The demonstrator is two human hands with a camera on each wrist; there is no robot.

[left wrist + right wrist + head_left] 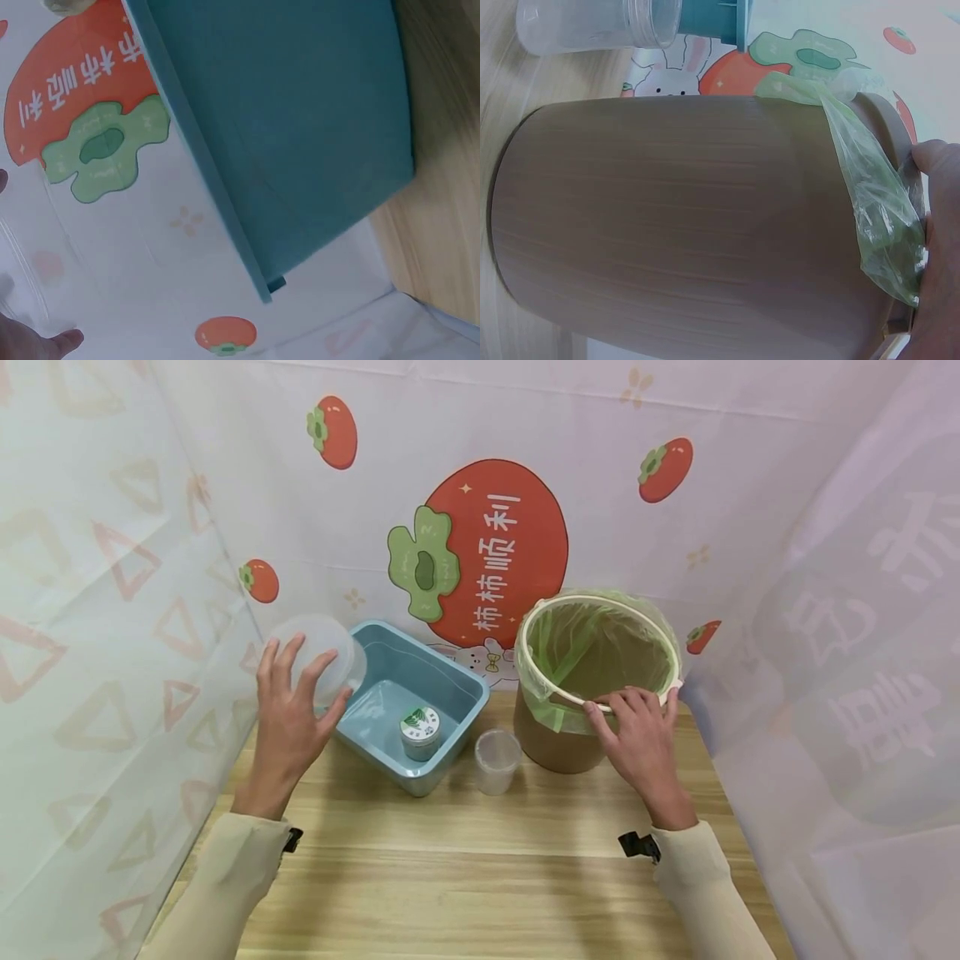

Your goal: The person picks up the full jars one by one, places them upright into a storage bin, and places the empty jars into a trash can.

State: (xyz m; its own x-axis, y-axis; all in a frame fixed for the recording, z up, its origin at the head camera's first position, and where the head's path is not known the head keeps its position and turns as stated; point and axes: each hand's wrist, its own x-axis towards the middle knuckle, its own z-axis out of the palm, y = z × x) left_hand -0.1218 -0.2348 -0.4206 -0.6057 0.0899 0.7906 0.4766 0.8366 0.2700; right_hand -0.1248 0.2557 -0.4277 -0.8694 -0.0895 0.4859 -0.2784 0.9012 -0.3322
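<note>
My left hand (288, 722) grips a translucent round plastic tub (318, 635) from above, fingers spread about it, over the left end of a blue basin (382, 762). In that basin stands a small round jar (421, 733) with a white and green lid. At the right, my right hand (643, 739) holds the near rim of a brown trash can (558, 743), its fingers over the edge and thumb at the rim. A pale ring clamps a green bag (877, 217) around the can's mouth. The left wrist view shows mostly the basin's outer wall (292, 135).
Between basin and trash can, a clear plastic cup (497, 764) stands on the wooden table (465, 893). White printed sheets (825, 635) enclose the back and both sides, close behind the basin and the can.
</note>
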